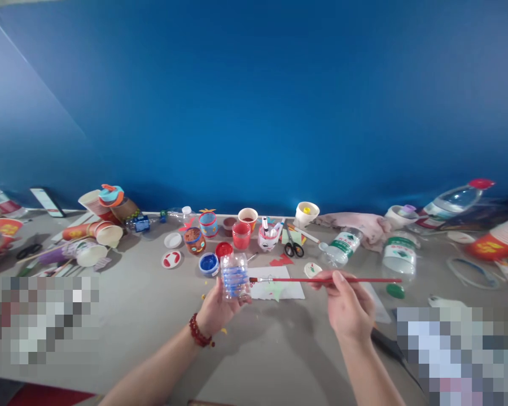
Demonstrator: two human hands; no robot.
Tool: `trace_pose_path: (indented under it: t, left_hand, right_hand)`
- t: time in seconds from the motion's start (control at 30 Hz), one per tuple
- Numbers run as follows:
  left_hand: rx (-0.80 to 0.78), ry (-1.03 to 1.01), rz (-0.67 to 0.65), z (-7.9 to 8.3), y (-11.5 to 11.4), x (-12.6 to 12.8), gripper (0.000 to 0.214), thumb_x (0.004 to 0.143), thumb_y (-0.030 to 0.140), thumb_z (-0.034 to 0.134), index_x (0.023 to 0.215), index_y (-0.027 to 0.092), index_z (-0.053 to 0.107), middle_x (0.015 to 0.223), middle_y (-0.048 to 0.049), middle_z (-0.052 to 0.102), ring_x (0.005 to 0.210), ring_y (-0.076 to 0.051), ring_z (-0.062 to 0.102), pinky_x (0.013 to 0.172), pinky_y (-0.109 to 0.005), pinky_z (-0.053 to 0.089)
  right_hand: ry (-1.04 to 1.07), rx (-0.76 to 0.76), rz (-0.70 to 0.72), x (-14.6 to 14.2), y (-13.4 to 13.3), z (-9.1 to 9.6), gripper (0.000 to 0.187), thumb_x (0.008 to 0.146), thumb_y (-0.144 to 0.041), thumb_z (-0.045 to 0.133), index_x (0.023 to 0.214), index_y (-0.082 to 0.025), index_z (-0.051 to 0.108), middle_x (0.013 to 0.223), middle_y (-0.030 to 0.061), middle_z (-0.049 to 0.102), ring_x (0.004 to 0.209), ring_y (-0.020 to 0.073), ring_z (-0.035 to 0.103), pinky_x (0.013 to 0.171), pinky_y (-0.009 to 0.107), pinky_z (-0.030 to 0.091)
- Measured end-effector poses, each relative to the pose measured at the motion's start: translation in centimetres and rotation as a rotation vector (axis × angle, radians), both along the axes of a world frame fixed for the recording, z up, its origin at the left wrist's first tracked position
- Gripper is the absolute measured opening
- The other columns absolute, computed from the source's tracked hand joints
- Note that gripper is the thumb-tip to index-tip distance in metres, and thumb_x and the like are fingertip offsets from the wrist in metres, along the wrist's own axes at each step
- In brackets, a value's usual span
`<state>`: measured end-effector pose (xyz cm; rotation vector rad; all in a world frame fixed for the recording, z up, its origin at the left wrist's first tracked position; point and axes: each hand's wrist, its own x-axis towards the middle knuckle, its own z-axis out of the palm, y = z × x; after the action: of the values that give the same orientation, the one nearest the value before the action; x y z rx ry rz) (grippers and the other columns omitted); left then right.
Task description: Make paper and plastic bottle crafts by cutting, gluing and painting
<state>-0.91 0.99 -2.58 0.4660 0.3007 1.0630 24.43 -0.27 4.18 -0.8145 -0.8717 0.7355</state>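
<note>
My left hand [215, 312], with a red bead bracelet [198, 331] at its wrist, is closed around a clear plastic bottle piece [236, 276] that carries blue painted stripes. Between the fingers of my right hand [350, 304] lies a long red paintbrush [300, 279], held level. Its bristle end points left and is right beside the bottle piece; whether they touch I cannot tell. Just behind the bottle piece stand an open pot of blue paint [209, 263] and a pot of red paint [224, 250]. Under the brush is a white paper sheet [294, 290] with a green mark.
Small painted cups [195, 241], a red cup [241, 235] and black scissors [294, 248] line the back. Cut bottles [399, 256] and a pink cloth [355, 223] lie right; paper cups [91, 254] lie left. A blue wall [254, 113] rises behind the table.
</note>
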Motion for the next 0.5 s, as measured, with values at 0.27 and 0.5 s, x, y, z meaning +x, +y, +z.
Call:
trace_pose_path:
  t: [0.27, 0.5]
  left_hand:
    - [-0.011, 0.029, 0.03, 0.1, -0.1, 0.1, 0.044, 0.085, 0.053, 0.063, 0.106, 0.015, 0.071, 0.105, -0.011, 0.073, 0.095, -0.023, 0.066, 0.081, -0.036, 0.051]
    - [0.04, 0.068, 0.113, -0.3, 0.3, 0.2, 0.042, 0.082, 0.047, 0.071, 0.111, 0.017, 0.068, 0.102, -0.0098, 0.071, 0.09, -0.021, 0.065, 0.08, -0.035, 0.051]
  right_hand:
    - [0.038, -0.002, 0.037, -1.1, 0.5, 0.1, 0.015, 0.08, -0.029, 0.073, 0.073, -0.017, 0.078, 0.069, 0.0046, 0.074, 0.052, 0.0186, 0.068, 0.047, 0.03, 0.055]
    - [-0.036, 0.019, -0.007, -0.1, -0.2, 0.0, 0.015, 0.084, -0.028, 0.069, 0.077, -0.017, 0.077, 0.07, 0.0044, 0.074, 0.055, 0.02, 0.068, 0.052, 0.033, 0.055]
